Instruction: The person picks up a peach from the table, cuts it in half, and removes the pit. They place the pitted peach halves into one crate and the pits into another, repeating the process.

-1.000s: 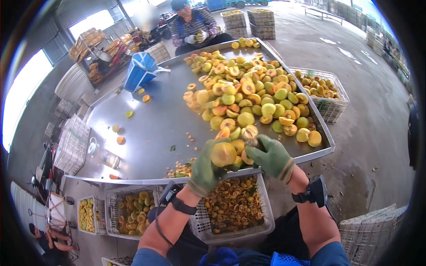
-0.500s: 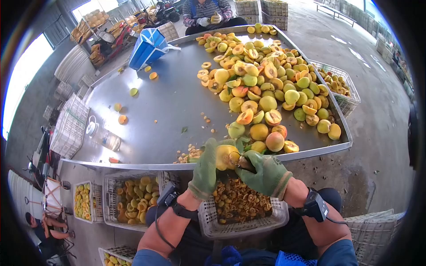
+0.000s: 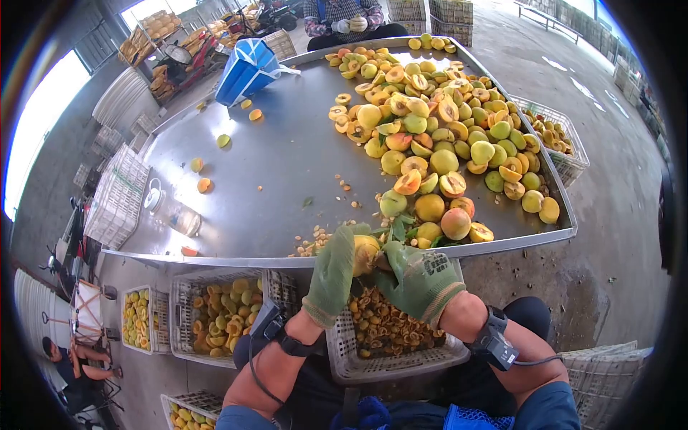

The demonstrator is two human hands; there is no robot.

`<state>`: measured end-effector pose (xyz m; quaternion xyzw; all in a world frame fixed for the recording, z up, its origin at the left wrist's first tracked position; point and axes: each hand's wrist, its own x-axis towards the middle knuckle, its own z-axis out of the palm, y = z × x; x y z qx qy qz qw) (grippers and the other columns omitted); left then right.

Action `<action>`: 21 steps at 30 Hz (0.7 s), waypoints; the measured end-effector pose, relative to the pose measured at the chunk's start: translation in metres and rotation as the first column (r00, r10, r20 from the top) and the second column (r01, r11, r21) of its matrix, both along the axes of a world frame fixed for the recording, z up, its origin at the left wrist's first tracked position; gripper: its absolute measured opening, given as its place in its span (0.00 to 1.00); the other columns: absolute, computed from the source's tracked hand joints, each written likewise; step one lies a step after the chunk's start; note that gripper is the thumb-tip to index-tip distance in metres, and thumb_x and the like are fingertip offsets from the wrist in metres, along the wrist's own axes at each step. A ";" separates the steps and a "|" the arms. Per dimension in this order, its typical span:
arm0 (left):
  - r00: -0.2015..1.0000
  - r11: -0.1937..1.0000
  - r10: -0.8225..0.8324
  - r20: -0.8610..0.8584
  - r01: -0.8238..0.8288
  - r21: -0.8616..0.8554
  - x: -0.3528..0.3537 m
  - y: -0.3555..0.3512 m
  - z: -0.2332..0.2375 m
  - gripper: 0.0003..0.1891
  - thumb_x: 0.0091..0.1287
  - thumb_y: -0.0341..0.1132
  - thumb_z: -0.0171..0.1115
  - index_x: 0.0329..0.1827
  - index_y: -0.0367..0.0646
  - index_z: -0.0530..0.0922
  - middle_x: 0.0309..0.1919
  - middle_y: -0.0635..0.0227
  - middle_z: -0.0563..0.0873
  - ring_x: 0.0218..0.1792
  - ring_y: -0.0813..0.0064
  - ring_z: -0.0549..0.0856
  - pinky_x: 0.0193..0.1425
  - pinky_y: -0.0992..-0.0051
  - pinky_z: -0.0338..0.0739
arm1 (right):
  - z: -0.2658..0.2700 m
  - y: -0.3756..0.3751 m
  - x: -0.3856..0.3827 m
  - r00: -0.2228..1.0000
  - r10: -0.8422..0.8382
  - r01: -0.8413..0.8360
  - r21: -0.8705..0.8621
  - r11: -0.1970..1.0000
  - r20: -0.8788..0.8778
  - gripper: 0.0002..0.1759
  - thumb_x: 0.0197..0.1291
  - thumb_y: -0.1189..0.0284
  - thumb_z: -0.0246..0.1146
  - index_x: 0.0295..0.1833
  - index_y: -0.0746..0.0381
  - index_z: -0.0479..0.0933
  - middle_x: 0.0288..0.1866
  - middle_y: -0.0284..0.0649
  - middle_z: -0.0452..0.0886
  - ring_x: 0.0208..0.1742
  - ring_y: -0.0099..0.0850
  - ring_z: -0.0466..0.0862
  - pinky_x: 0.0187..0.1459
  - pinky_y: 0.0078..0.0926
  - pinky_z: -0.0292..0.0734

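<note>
My left hand (image 3: 332, 276), in a green glove, is closed around a yellow peach (image 3: 365, 254) just over the table's near edge. My right hand (image 3: 419, 279), gloved alike, grips a pitting tool (image 3: 384, 262) against the peach's right side. The tool is mostly hidden by the fingers; its metal loop showed earlier. Below both hands, a crate (image 3: 351, 367) holds many peach stones and scraps (image 3: 390, 326). Whole and halved peaches (image 3: 430, 208) lie on the table just beyond my right hand, with loose kernels (image 3: 312, 242) beyond my left.
The metal table (image 3: 272, 179) carries a large peach heap, a blue bag (image 3: 245, 72) and a clear jug (image 3: 175, 213). Crates of peaches (image 3: 215, 276) stand at lower left, another crate (image 3: 573, 161) at right. A co-worker's gloved hands (image 3: 350, 26) show at the far edge.
The view has shifted slightly, so the table sits a little higher and further right. The peach is turned in my left hand, and the tool's loop is now hidden.
</note>
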<state>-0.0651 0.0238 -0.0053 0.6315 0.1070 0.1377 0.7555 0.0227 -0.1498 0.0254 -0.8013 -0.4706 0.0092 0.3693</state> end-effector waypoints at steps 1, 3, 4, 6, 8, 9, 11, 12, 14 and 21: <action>1.000 1.000 -0.010 -0.018 0.009 -0.018 0.000 0.000 0.001 0.24 0.86 0.48 0.49 0.66 0.35 0.78 0.53 0.68 0.86 0.49 0.81 0.84 0.51 0.79 0.82 | 0.001 0.000 0.000 1.000 0.003 -0.002 -0.023 1.000 0.004 0.13 0.64 0.64 0.70 0.44 0.60 0.76 0.31 0.48 0.84 0.34 0.52 0.86 0.33 0.48 0.79; 0.998 0.998 -0.032 -0.054 0.029 -0.057 -0.002 -0.002 0.002 0.22 0.86 0.46 0.50 0.66 0.35 0.79 0.53 0.68 0.86 0.49 0.81 0.84 0.53 0.79 0.81 | 0.005 -0.003 0.000 1.000 0.006 -0.005 -0.070 0.998 0.010 0.13 0.64 0.64 0.70 0.44 0.60 0.76 0.31 0.48 0.84 0.34 0.52 0.86 0.33 0.48 0.79; 0.998 0.999 -0.033 -0.045 0.032 -0.019 -0.001 -0.002 -0.001 0.21 0.86 0.45 0.51 0.65 0.36 0.79 0.53 0.69 0.85 0.49 0.82 0.83 0.53 0.79 0.81 | 0.003 -0.003 0.000 1.000 0.008 -0.005 -0.092 0.996 0.027 0.13 0.64 0.64 0.70 0.44 0.60 0.76 0.31 0.48 0.84 0.33 0.52 0.86 0.33 0.48 0.79; 0.999 0.997 -0.039 -0.027 0.041 0.058 0.000 -0.001 -0.009 0.19 0.86 0.43 0.52 0.63 0.36 0.80 0.53 0.70 0.85 0.50 0.82 0.83 0.54 0.78 0.80 | -0.001 -0.005 0.002 0.998 0.010 -0.002 -0.136 0.991 0.058 0.14 0.64 0.63 0.69 0.44 0.61 0.75 0.31 0.48 0.84 0.33 0.52 0.86 0.33 0.48 0.79; 0.998 0.988 -0.049 -0.050 0.056 0.146 0.000 -0.002 -0.008 0.18 0.85 0.43 0.52 0.61 0.37 0.80 0.51 0.71 0.85 0.49 0.81 0.82 0.54 0.77 0.79 | 0.000 -0.007 0.002 0.999 0.008 0.002 -0.211 0.978 0.045 0.14 0.65 0.63 0.68 0.44 0.61 0.75 0.32 0.49 0.85 0.34 0.52 0.86 0.34 0.49 0.79; 0.997 0.980 -0.051 -0.061 0.062 0.190 0.000 -0.002 -0.008 0.18 0.85 0.43 0.52 0.60 0.37 0.80 0.51 0.71 0.85 0.48 0.81 0.82 0.54 0.77 0.79 | 0.001 -0.008 0.002 0.999 0.009 0.000 -0.247 0.969 0.038 0.14 0.65 0.63 0.68 0.45 0.62 0.75 0.32 0.50 0.85 0.34 0.52 0.86 0.35 0.49 0.79; 0.997 0.982 -0.037 -0.073 0.049 0.181 0.002 -0.004 -0.011 0.17 0.85 0.42 0.53 0.60 0.37 0.80 0.50 0.71 0.85 0.47 0.81 0.81 0.53 0.76 0.78 | -0.007 -0.007 0.004 1.000 0.014 -0.012 -0.266 0.964 0.007 0.14 0.66 0.63 0.68 0.45 0.62 0.75 0.34 0.51 0.85 0.35 0.52 0.86 0.36 0.49 0.80; 0.997 0.983 -0.030 -0.076 0.043 0.177 0.004 -0.006 -0.011 0.16 0.85 0.41 0.53 0.59 0.37 0.81 0.49 0.70 0.85 0.46 0.81 0.81 0.52 0.76 0.78 | -0.010 -0.006 0.006 1.000 0.016 -0.017 -0.275 0.961 -0.007 0.14 0.66 0.63 0.67 0.45 0.62 0.76 0.34 0.51 0.85 0.36 0.52 0.86 0.37 0.49 0.80; 0.997 0.982 0.007 -0.078 0.008 0.188 0.004 -0.013 -0.006 0.17 0.85 0.42 0.52 0.59 0.37 0.80 0.49 0.69 0.85 0.46 0.80 0.81 0.53 0.76 0.78 | -0.013 -0.006 0.005 0.999 0.007 -0.016 -0.282 0.959 -0.034 0.14 0.66 0.64 0.67 0.47 0.63 0.75 0.35 0.52 0.85 0.37 0.52 0.87 0.37 0.49 0.80; 0.995 0.969 0.094 -0.014 -0.088 0.232 0.007 -0.025 -0.011 0.17 0.85 0.41 0.52 0.62 0.36 0.79 0.50 0.65 0.84 0.48 0.77 0.82 0.55 0.73 0.79 | -0.022 -0.007 -0.002 0.977 0.015 -0.072 -0.264 0.962 -0.211 0.16 0.68 0.64 0.65 0.52 0.64 0.74 0.37 0.55 0.86 0.37 0.54 0.87 0.38 0.49 0.80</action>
